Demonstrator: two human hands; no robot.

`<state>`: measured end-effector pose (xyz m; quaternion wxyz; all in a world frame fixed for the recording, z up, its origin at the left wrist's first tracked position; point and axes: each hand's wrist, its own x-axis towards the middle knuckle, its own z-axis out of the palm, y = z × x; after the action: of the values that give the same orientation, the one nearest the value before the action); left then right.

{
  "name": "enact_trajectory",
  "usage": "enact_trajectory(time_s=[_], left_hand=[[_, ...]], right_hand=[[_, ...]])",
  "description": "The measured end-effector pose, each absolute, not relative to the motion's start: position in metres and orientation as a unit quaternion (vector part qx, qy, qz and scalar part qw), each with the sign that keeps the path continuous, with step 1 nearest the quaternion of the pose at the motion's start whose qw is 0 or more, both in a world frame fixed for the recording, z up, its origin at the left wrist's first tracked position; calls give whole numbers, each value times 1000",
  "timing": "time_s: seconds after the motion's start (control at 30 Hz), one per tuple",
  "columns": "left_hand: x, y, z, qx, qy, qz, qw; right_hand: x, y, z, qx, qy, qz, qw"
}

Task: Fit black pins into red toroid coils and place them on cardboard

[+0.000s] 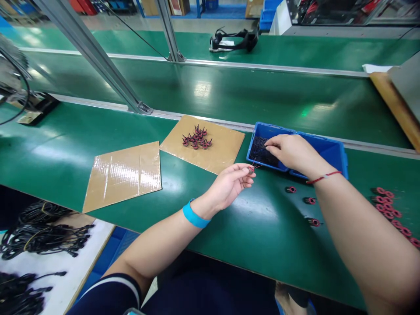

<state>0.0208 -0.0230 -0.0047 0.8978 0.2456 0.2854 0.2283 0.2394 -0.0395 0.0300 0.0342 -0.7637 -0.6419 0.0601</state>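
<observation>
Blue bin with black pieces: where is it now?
In the head view, the blue bin sits right of centre, beyond the left hand, cardboard to its left and the right hand at its black pieces.

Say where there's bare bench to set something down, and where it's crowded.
Bare: green bench between the blue wristband and three loose cores; also left of the plain cardboard. Crowded: the right end's red rings and the wire bin under the right hand.

Bins (329,151) are blue, the bench (244,227) green, coils (196,145) red and black.
</observation>
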Motion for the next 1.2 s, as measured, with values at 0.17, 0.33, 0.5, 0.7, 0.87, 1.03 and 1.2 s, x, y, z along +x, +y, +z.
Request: enact_trajectory(time_s=[0.17,0.33,0.5,0.7,0.87,1.03,1.2], left_hand=[[21,-22,-8,254,287,228,895],[22,-21,-10,260,294,232,890],[22,-22,-11,267,296,234,887],[21,-22,-9,281,284,250,882],[17,-31,0,294,221,233,900],[13,-41,7,316,179,190,912],[12,-44,10,347,185,161,905]], right_hand=[[246,-45,33,-765,-631,60,111],[249,-49,33,-783,-599,80,143],[251,-48,31,-778,-599,90,169],[244,-54,34,-778,-534,174,284],[211,-90,37,-702,-441,330,451],[180,-130,27,-630,-358,377,578],[172,-145,21,-597,-325,348,646]])
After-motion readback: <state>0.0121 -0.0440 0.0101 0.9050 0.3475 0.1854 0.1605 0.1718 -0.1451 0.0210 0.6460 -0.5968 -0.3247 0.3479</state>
